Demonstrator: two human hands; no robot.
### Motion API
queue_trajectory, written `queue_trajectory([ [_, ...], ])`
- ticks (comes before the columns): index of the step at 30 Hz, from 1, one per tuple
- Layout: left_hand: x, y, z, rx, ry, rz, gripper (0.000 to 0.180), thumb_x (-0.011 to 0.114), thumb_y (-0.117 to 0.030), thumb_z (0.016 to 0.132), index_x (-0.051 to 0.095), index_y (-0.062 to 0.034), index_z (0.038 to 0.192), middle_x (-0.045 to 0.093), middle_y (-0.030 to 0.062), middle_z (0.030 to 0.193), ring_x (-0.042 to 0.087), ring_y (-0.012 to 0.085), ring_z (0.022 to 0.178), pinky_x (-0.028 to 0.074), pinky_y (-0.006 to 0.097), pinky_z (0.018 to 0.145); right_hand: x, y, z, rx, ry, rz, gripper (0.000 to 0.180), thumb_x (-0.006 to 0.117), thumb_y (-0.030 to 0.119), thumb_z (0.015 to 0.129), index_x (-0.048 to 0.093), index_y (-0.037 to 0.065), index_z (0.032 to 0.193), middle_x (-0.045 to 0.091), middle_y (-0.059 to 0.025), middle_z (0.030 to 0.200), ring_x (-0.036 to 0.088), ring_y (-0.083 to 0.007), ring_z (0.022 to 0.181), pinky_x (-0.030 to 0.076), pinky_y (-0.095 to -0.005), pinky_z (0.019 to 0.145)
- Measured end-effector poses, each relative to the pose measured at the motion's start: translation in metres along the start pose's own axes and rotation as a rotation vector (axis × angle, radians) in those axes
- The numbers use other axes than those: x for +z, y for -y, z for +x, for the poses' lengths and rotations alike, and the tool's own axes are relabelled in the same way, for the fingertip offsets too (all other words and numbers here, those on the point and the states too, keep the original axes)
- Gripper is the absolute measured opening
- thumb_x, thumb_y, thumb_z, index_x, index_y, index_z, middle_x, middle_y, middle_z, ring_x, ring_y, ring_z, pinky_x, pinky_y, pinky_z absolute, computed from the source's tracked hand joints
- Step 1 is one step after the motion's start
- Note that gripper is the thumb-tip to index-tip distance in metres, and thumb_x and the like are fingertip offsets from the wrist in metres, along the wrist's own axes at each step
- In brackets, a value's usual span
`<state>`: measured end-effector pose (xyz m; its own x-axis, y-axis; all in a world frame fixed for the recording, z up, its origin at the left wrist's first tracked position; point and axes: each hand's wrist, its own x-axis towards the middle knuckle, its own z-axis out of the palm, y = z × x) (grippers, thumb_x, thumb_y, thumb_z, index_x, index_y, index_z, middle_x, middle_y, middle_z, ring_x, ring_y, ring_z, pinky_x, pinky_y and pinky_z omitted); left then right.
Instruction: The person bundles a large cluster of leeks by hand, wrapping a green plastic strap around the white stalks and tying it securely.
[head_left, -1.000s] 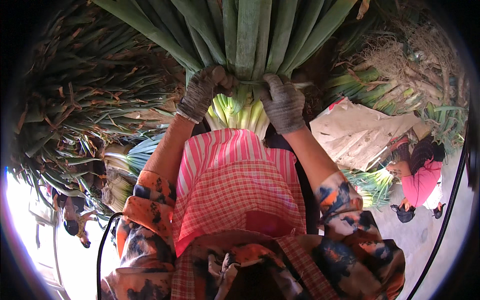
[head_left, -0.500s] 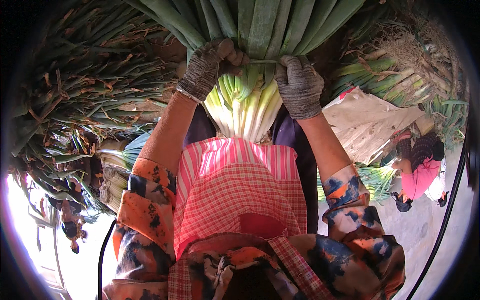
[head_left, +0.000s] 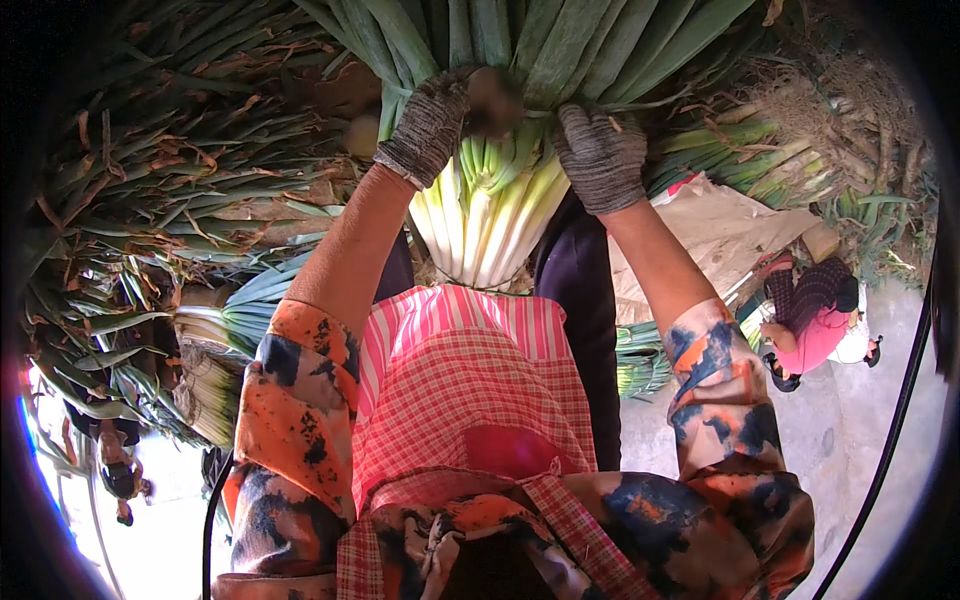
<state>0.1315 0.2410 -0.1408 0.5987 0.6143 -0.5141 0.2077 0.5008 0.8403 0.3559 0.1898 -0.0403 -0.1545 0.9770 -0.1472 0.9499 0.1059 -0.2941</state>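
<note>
Both hands in grey knit gloves, clenched round a bundle of leeks held up in front of the chest. Left hand grips the bundle's left side where white stalks turn green, right hand grips the right side. White ends point down toward the red checked apron. More leeks piled to the left. Another person in pink crouches at right, near a paper sack.

Your left hand and right hand wear coarse grey knitted gloves. Between them, the leek bundle looks smooth and waxy. Below your hands hangs a matt checked cloth apron.
</note>
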Motion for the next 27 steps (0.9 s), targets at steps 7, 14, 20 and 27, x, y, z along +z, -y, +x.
queue_trajectory([
  [7,0.006,-0.008,-0.006,-0.104,-0.128,-0.350,0.034,0.060,-0.037,0.085,0.045,-0.0082,0.075,0.046,0.0035,0.074,0.055,0.0185,0.077,0.051,0.030,0.066,-0.016,-0.004,0.013,0.205,0.331,0.439,0.030,0.061,0.013,0.071,0.059,0.002,0.098,0.064,-0.0114,0.079,0.061,-0.0303,0.069,0.048,-0.0415,0.064],
  [14,0.005,-0.016,-0.012,-0.112,-0.152,-0.344,0.036,0.059,-0.038,0.086,0.045,-0.0070,0.075,0.047,0.0044,0.074,0.057,0.0183,0.077,0.052,0.029,0.063,-0.047,-0.024,0.044,0.514,1.088,0.817,0.045,0.057,0.011,0.071,0.055,0.009,0.116,0.065,-0.0150,0.080,0.063,-0.0249,0.069,0.050,-0.0394,0.065],
  [20,0.011,-0.024,-0.016,-0.088,-0.278,-0.267,0.031,0.056,-0.032,0.089,0.043,-0.0067,0.077,0.046,0.0038,0.074,0.055,0.0169,0.075,0.051,0.028,0.062,-0.044,0.011,-0.005,0.174,0.715,0.086,0.070,0.063,0.028,0.074,0.032,0.016,0.136,0.062,-0.0184,0.075,0.060,-0.0358,0.069,0.048,-0.0449,0.067],
  [27,-0.001,-0.020,-0.014,0.015,-0.121,-0.020,0.029,0.054,-0.032,0.090,0.050,-0.0040,0.082,0.053,0.0072,0.079,0.059,0.0202,0.081,0.052,0.034,0.068,-0.034,-0.006,0.007,0.244,0.701,0.500,0.062,0.061,0.019,0.074,0.039,0.009,0.131,0.063,-0.0187,0.086,0.061,-0.0303,0.069,0.050,-0.0374,0.068],
])
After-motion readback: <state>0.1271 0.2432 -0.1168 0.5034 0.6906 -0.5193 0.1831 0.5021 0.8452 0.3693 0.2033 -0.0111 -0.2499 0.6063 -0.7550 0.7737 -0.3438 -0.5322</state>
